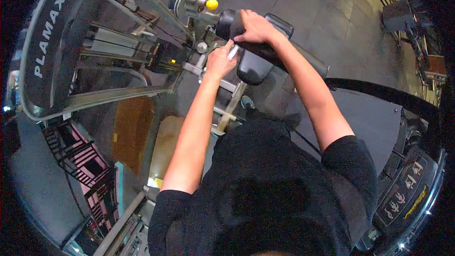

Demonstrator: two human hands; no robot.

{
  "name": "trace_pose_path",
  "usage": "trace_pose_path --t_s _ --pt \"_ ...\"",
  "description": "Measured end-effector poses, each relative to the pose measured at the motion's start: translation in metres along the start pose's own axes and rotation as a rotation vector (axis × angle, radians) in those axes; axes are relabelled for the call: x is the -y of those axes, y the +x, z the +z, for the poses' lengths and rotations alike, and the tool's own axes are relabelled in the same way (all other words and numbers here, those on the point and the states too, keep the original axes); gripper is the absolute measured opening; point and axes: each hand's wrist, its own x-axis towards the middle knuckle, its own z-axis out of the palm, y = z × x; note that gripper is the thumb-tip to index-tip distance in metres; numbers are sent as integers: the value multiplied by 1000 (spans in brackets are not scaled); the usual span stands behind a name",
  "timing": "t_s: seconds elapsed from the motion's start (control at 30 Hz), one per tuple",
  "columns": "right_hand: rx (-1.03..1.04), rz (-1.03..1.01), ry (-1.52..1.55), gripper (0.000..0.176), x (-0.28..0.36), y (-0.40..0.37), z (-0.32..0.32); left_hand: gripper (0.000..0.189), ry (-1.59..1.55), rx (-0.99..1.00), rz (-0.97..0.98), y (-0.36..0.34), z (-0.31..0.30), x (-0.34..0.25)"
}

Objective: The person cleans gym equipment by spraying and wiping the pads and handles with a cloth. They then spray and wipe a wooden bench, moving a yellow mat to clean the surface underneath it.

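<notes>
My left hand (221,61) is closed around a short silver metal bar (233,52) beside the padded part of a gym machine. Just above it, my right hand (257,27) rests with bent fingers on a dark, cloth-like piece (235,27); its exact kind is hard to make out. That dark piece lies against a black padded roller (226,21). A black seat pad (255,66) is below the right wrist, and another black pad (280,25) shows behind the hand. Parts of both hands' fingers are hidden.
A yellow knob (212,4) sticks out near the roller. The machine's tall frame (45,47), lettered PLAMAX, stands at the left. Further equipment with a pictured panel (403,189) is at the lower right. My shoe (247,102) is on the dark floor.
</notes>
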Motion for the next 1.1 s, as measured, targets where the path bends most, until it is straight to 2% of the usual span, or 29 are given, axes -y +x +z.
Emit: trace_pose_path --t_s 0.1,0.13,0.17,0.23,0.3,0.33,0.4,0.43,0.47,0.53,0.6,0.63,0.7,0.8,0.83,0.9,0.93,1.03,1.07,1.1 --pt "296 -100 -11 99 5 50 -22 67 0 10 -2 -3 1 3" --pt "340 -113 25 98 1 61 -21 60 5 23 -20 -5 2 0" --pt "360 -115 61 104 -5 69 -15 54 23 -59 -28 -6 10 2" --pt "372 -94 94 110 -16 53 -12 56 -31 -38 -43 -4 11 0" --pt "-18 -96 253 122 -22 10 -2 60 -74 -41 -56 -8 21 8" --pt "-7 9 225 129 -28 -12 1 60 -77 -36 -49 -10 23 4" --pt "-142 79 104 123 -38 -79 -4 62 -67 -4 -114 -21 22 0" --pt "-156 170 74 120 -38 -114 -14 67 -4 -40 25 -26 50 31" --pt "-169 260 44 116 -39 -149 -26 72 -14 93 -58 -33 59 41" --pt "-225 360 -59 110 -54 -210 -34 77 -165 37 -101 -47 57 36" --pt "-254 475 6 100 -75 -256 -32 82 -168 -29 -104 -55 53 25" --pt "-253 479 4 100 -80 -262 -26 85 -167 -67 -90 -59 49 18" --pt "-378 360 2 95 -86 -266 -16 88 -130 -118 -65 -59 40 0" --pt "-246 307 -146 94 -69 -219 -19 88 -178 -159 4 -46 31 -14" --pt "-134 350 -110 96 -52 -193 -26 90 -207 -42 -70 -41 18 -25" --pt "-178 172 -58 102 -41 -132 -9 90 -183 -46 -35 -32 23 -24" --pt "-285 1 -80 104 -44 -95 14 90 -159 -43 6 -30 25 -23" --pt "-288 21 41 106 9 7 19 81 -196 -103 -14 -38 48 -2" --pt "-256 48 25 119 23 37 23 80 -177 -127 -11 -45 54 2" --pt "-212 33 38 118 31 61 27 80 -174 -127 -21 -52 46 -4"
